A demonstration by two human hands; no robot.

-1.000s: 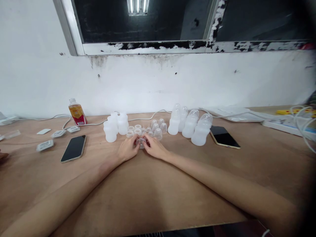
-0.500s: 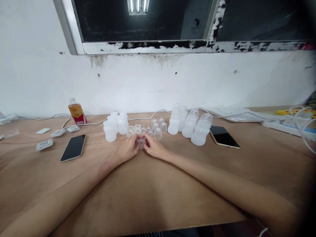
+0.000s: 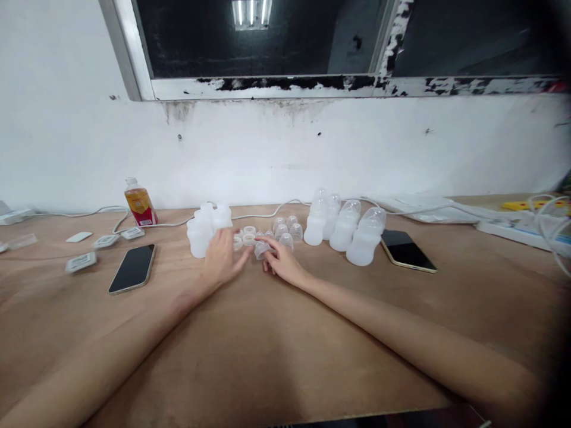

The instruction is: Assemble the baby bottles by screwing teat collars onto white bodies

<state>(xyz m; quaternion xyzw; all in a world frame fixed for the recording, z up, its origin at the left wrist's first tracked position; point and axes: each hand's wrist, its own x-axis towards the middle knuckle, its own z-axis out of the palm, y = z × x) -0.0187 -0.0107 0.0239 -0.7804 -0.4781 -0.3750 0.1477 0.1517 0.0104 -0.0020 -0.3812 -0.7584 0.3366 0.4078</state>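
My left hand (image 3: 222, 255) is open, thumb stretched to the right and fingers beside the uncapped white baby bottles (image 3: 198, 236). They overlap the nearest bottle's edge, and I cannot tell whether they touch it. My right hand (image 3: 282, 261) is closed on a clear dome-shaped bottle cap (image 3: 261, 250) just above or on the table; what sits inside the cap is too small to make out. Between and behind the hands are several translucent collar rings (image 3: 248, 238), with small clear nipples partly hidden. More clear dome caps (image 3: 295, 232) stand behind my right hand.
Several white bottles with clear caps (image 3: 363, 241) stand to the right, by a dark tablet or phone (image 3: 407, 249). A phone (image 3: 132, 268), small white cases (image 3: 81, 262) and a drink bottle (image 3: 140, 204) are on the left. A white cable (image 3: 263, 214) runs along the back.
Both hands were together around a clear piece. Now my left hand has let go, opened and moved left toward the white bottles, while my right hand keeps the clear cap.
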